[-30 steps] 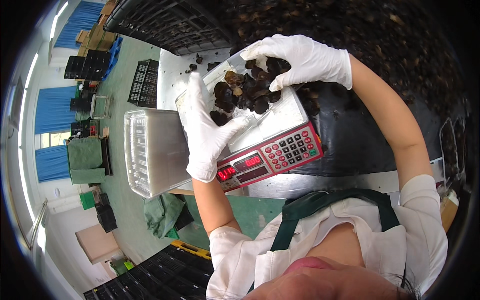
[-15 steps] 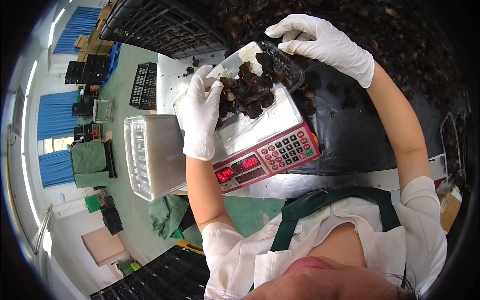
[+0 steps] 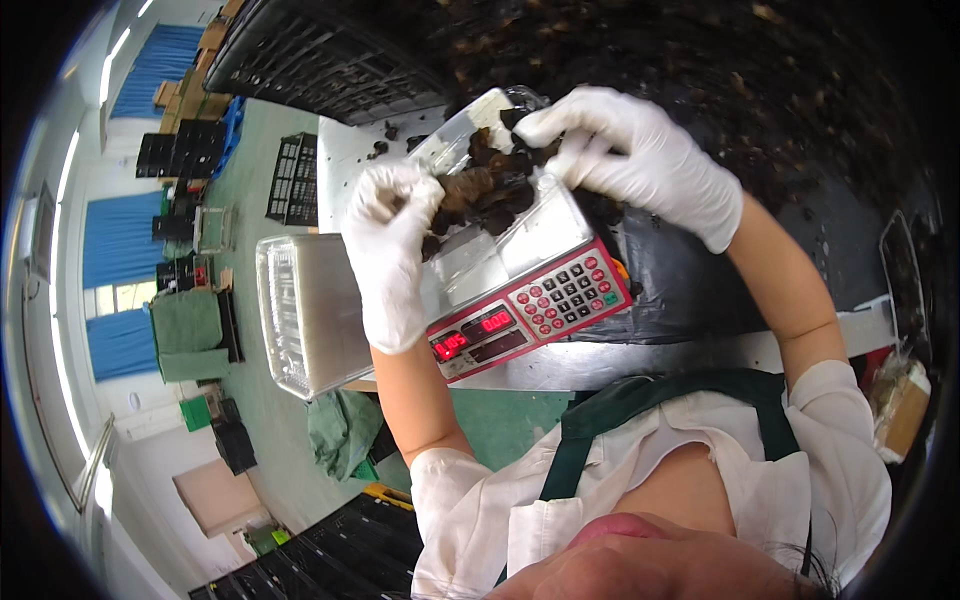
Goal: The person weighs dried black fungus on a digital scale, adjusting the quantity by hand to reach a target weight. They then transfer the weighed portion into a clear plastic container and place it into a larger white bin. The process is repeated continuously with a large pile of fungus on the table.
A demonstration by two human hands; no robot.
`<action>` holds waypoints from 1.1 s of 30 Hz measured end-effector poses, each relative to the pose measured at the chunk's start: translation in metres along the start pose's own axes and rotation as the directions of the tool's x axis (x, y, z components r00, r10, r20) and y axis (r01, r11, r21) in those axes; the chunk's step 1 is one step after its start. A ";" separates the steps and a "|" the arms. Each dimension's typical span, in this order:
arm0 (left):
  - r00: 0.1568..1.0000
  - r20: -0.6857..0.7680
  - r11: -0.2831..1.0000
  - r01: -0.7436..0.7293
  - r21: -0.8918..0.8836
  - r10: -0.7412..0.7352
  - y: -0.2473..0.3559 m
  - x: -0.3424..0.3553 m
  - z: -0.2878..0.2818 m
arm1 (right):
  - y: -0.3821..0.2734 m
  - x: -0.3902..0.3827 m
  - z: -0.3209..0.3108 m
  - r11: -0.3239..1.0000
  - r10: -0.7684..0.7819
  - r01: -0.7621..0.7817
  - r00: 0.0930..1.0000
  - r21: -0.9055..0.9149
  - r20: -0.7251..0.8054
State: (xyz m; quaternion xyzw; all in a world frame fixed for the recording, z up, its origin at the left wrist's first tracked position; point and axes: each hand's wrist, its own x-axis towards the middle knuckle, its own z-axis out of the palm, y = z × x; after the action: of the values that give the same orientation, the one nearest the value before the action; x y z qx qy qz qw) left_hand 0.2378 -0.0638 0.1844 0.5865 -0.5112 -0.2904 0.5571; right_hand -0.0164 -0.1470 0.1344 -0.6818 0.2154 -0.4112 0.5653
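Left hand [image 3: 388, 250] is curling at the left edge of the dark pieces [image 3: 498, 200], thumb near fingertips (can't tell if its grip is pinching anything). Right hand [image 3: 645, 150] is reaching their right end, grip partly spread. Pieces are lying in the clear tray [image 3: 440, 150] on the scale [image 3: 535, 308].

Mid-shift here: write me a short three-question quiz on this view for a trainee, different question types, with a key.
1. True or false: the stack of clear plastic containers is to the left of the scale.
2. Multiple choice: what colour edges the scale's front panel? A) blue B) red C) yellow
3. Fill in the blank: the left hand and the right hand, on either side of the dark pieces, wear ____ gloves.

Key: 1. True. 2. B. 3. white.
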 end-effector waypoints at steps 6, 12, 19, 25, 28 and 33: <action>0.944 0.300 0.990 0.139 0.027 -0.141 -0.004 -0.105 0.070 | 0.010 -0.093 0.032 0.853 0.291 -0.319 0.948 0.414 0.130; 0.733 0.670 0.993 0.084 0.084 -0.118 -0.039 -0.155 0.112 | -0.017 -0.224 -0.061 0.714 0.699 -0.668 0.670 0.207 -0.249; 0.649 0.756 0.991 -0.132 0.004 0.083 -0.068 -0.168 0.150 | -0.082 -0.373 -0.139 0.396 0.812 -0.918 0.361 -0.022 -0.459; 0.651 0.750 0.979 -0.202 0.021 0.118 -0.082 -0.178 0.181 | -0.041 -0.276 -0.138 0.488 0.247 -0.466 0.885 -0.738 -0.395; 0.692 0.713 0.980 -0.196 0.036 0.112 -0.088 -0.183 0.188 | 0.017 -0.202 -0.144 0.254 0.115 -0.279 0.959 -0.926 -0.258; 0.739 0.654 0.960 -0.272 0.072 0.160 -0.097 -0.191 0.191 | 0.078 -0.139 -0.134 0.134 0.059 -0.083 0.995 -0.988 -0.075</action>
State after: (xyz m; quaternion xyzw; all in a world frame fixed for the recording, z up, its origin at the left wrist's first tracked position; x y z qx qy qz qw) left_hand 0.0313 0.0306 0.0081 0.4313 -0.7573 -0.3639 0.3287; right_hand -0.1895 -0.1423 0.0191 -0.8705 0.4693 -0.1480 -0.0045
